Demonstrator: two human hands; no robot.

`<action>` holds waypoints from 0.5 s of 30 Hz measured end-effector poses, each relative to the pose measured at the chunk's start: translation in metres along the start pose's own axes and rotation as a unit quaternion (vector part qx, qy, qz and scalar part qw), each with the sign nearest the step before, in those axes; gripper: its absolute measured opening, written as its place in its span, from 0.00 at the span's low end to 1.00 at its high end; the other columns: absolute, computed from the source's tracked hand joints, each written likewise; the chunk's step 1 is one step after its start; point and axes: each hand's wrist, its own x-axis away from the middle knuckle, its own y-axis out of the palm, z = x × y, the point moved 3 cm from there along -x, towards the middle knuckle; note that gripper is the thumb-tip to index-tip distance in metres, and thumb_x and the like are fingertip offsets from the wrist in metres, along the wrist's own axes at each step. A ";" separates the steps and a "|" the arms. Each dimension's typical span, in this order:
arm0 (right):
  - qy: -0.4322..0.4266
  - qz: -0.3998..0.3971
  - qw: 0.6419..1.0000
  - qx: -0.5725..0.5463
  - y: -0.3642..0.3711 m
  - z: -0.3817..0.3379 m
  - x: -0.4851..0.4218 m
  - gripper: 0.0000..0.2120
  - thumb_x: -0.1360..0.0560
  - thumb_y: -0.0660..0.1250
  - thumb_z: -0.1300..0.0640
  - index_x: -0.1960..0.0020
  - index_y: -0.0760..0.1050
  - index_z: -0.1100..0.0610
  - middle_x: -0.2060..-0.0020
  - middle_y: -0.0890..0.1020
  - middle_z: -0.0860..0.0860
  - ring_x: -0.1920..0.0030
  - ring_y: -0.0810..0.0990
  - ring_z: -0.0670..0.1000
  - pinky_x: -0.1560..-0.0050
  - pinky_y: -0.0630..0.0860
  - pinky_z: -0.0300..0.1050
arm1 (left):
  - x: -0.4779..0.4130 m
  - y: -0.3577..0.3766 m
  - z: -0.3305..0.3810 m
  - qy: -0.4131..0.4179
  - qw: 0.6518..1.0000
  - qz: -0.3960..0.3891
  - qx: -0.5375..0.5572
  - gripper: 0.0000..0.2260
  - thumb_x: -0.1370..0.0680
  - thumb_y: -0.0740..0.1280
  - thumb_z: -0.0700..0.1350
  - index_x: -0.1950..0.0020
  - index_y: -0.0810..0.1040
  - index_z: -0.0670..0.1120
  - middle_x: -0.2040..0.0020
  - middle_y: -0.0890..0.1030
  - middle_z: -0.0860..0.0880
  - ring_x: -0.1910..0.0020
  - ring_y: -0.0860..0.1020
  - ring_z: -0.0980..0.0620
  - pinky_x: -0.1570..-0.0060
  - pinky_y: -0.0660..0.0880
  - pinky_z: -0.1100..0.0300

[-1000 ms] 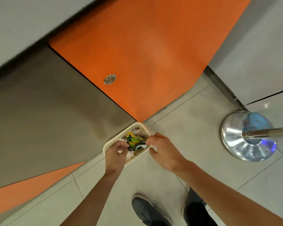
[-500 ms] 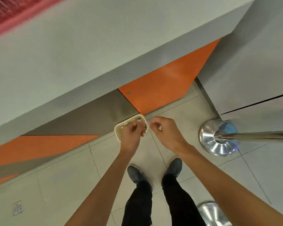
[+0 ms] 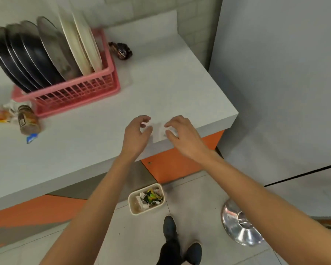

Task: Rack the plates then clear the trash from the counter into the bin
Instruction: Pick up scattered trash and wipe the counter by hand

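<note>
Watching the head view, I see the left hand (image 3: 136, 135) and right hand (image 3: 182, 136) loosely curled, fingers apart, either side of a pale paper scrap (image 3: 159, 131) at the counter (image 3: 84, 150) edge; contact is too blurred to tell. Plates (image 3: 46, 50) stand in the pink rack (image 3: 75, 93). A dark wrapper (image 3: 122, 51) lies beside it. The bin (image 3: 131, 204) sits on the floor below.

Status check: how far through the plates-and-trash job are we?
Done: plates stand in the pink rack; the floor bin holds some trash. In hand: left hand and right hand hover over a pale scrap, blurred. Remaining: dark wrapper, brown packet, blue scrap on the counter.
</note>
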 end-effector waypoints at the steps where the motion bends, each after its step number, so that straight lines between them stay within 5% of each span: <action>1: 0.014 -0.020 0.999 0.021 -0.004 0.001 -0.013 0.18 0.19 0.60 0.54 0.32 0.72 0.57 0.33 0.70 0.55 0.33 0.67 0.55 0.34 0.68 0.51 | -0.011 0.002 -0.005 -0.017 0.999 -0.022 -0.023 0.14 0.21 0.65 0.44 0.35 0.76 0.48 0.37 0.77 0.51 0.44 0.76 0.55 0.45 0.71 0.63; 5: 0.065 -0.105 0.988 0.088 -0.011 0.015 -0.057 0.26 0.19 0.59 0.54 0.22 0.58 0.56 0.23 0.56 0.58 0.24 0.56 0.57 0.26 0.60 0.52 | -0.048 0.013 -0.022 -0.041 0.982 -0.111 -0.145 0.20 0.21 0.65 0.48 0.29 0.72 0.48 0.30 0.71 0.48 0.34 0.73 0.48 0.40 0.67 0.60; 11: 0.105 -0.152 0.968 0.172 -0.022 0.050 -0.124 0.30 0.19 0.58 0.50 0.21 0.50 0.54 0.22 0.47 0.60 0.22 0.47 0.61 0.25 0.50 0.56 | -0.124 0.020 -0.018 -0.024 0.954 -0.162 -0.250 0.21 0.22 0.65 0.50 0.29 0.70 0.51 0.31 0.71 0.48 0.33 0.71 0.47 0.37 0.69 0.54; 15: 0.122 -0.133 0.931 0.317 -0.035 0.069 -0.168 0.24 0.20 0.57 0.46 0.28 0.63 0.57 0.30 0.61 0.59 0.32 0.63 0.60 0.36 0.68 0.56 | -0.202 0.013 0.001 -0.030 0.949 -0.167 -0.266 0.19 0.22 0.66 0.50 0.32 0.73 0.49 0.32 0.70 0.46 0.34 0.72 0.45 0.37 0.70 0.51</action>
